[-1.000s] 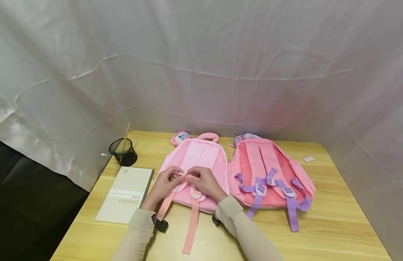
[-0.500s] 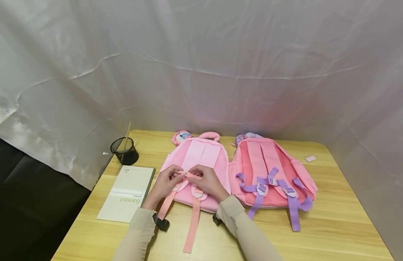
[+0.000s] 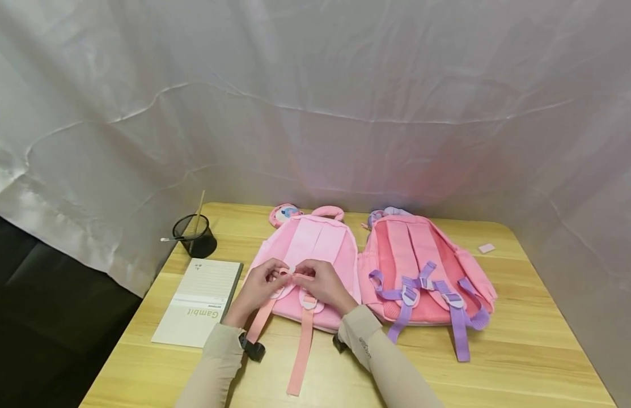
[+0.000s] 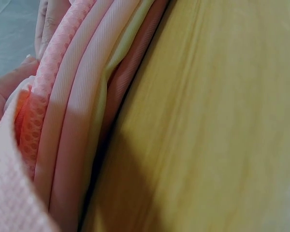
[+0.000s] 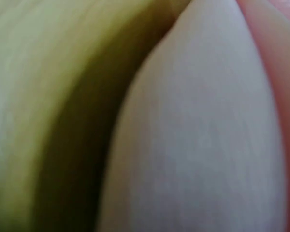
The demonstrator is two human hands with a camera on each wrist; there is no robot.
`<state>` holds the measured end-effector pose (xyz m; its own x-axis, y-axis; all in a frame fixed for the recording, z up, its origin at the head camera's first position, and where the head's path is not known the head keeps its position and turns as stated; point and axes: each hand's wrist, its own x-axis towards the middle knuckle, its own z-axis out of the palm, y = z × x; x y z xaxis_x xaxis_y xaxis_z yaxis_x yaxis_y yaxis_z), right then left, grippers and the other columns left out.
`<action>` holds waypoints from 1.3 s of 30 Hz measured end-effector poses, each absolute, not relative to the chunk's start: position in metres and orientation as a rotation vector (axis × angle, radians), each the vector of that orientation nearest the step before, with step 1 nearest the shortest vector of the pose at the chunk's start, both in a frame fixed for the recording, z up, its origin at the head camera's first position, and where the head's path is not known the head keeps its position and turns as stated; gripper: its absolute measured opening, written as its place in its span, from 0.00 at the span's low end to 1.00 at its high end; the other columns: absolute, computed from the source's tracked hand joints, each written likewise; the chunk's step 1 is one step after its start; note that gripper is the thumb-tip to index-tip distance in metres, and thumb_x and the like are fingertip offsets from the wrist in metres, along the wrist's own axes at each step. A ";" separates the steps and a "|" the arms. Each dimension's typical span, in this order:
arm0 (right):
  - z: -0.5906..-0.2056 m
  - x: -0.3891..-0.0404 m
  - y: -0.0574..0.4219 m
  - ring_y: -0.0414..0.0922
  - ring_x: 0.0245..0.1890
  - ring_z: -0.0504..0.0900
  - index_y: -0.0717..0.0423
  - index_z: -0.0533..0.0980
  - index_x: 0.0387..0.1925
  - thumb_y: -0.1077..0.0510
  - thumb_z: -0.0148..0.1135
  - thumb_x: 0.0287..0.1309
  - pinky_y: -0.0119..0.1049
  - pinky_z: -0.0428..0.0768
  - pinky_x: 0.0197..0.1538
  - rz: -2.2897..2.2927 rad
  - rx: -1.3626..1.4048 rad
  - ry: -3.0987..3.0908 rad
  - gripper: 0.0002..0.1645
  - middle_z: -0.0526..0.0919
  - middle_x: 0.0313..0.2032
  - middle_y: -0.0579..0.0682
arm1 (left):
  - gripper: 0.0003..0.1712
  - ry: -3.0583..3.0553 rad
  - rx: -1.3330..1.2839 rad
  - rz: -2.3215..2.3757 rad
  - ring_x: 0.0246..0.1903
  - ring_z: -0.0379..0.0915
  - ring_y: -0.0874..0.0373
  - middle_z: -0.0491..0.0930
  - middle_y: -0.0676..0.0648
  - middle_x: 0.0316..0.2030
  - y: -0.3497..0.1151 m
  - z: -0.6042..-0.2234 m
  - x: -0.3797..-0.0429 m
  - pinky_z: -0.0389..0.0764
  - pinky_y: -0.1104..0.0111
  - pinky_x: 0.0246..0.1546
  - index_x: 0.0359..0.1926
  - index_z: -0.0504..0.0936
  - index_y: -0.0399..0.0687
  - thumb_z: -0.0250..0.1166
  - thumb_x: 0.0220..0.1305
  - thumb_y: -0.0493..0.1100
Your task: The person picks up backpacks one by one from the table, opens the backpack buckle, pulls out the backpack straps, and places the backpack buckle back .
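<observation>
A light pink backpack (image 3: 305,232) lies on the table with its shoulder straps facing up. Over its lower half, my left hand (image 3: 258,288) and right hand (image 3: 322,283) meet. Both pinch a short salmon webbing strap (image 3: 301,276) between thumb and fingers, beside a small pale piece (image 3: 292,270) partly hidden by the fingertips. Two loose salmon strap ends (image 3: 301,362) hang toward the table's front. In the left wrist view, fingers (image 4: 14,79) show behind the backpack's piped edge (image 4: 82,101). The right wrist view is too blurred to show the fingers' contact.
Against its right side lies a darker pink backpack (image 3: 417,243) with purple straps (image 3: 458,334). On the left are a notebook (image 3: 193,306) and a black mesh cup (image 3: 200,243) holding brushes. A small pale eraser-like block (image 3: 486,248) lies far right.
Both hands stay at the same spot on the strap, with only slight finger shifts. The whole scene moves a little in the head view.
</observation>
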<state>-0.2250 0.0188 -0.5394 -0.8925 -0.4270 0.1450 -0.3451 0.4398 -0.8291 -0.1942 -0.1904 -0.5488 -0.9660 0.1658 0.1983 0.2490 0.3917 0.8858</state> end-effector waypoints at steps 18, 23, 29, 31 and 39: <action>-0.540 -0.223 0.022 0.36 0.35 0.83 0.50 0.87 0.42 0.50 0.74 0.62 0.32 0.81 0.43 -1.507 -0.726 2.591 0.10 0.89 0.36 0.43 | 0.10 -2.532 -0.334 -1.692 0.26 0.69 0.61 0.80 0.42 0.29 -0.182 -0.520 -0.179 0.68 0.75 0.29 0.48 0.82 0.35 0.68 0.70 0.37; -0.540 -0.222 0.022 0.36 0.36 0.83 0.51 0.87 0.41 0.52 0.75 0.61 0.32 0.80 0.45 -1.518 -0.740 2.593 0.10 0.90 0.37 0.44 | 0.10 -2.524 -0.331 -1.718 0.26 0.70 0.61 0.81 0.41 0.30 -0.182 -0.521 -0.180 0.69 0.76 0.28 0.48 0.82 0.36 0.68 0.69 0.37; -0.540 -0.222 0.021 0.37 0.37 0.83 0.52 0.87 0.42 0.51 0.76 0.60 0.32 0.81 0.45 -1.507 -0.739 2.591 0.12 0.90 0.38 0.46 | 0.10 -2.525 -0.362 -1.681 0.27 0.69 0.60 0.80 0.42 0.30 -0.181 -0.519 -0.179 0.69 0.75 0.29 0.47 0.83 0.36 0.70 0.68 0.36; -0.539 -0.223 0.021 0.37 0.37 0.83 0.52 0.87 0.42 0.50 0.76 0.60 0.32 0.81 0.45 -1.502 -0.738 2.585 0.13 0.90 0.39 0.46 | 0.10 -2.529 -0.375 -1.653 0.28 0.69 0.60 0.80 0.43 0.30 -0.181 -0.518 -0.178 0.69 0.74 0.30 0.46 0.83 0.36 0.70 0.67 0.35; -0.541 -0.223 0.020 0.37 0.37 0.82 0.52 0.87 0.44 0.49 0.76 0.59 0.32 0.81 0.45 -1.490 -0.729 2.592 0.15 0.90 0.39 0.46 | 0.09 -2.541 -0.366 -1.621 0.29 0.68 0.59 0.79 0.44 0.30 -0.180 -0.518 -0.178 0.69 0.72 0.32 0.46 0.83 0.36 0.70 0.67 0.35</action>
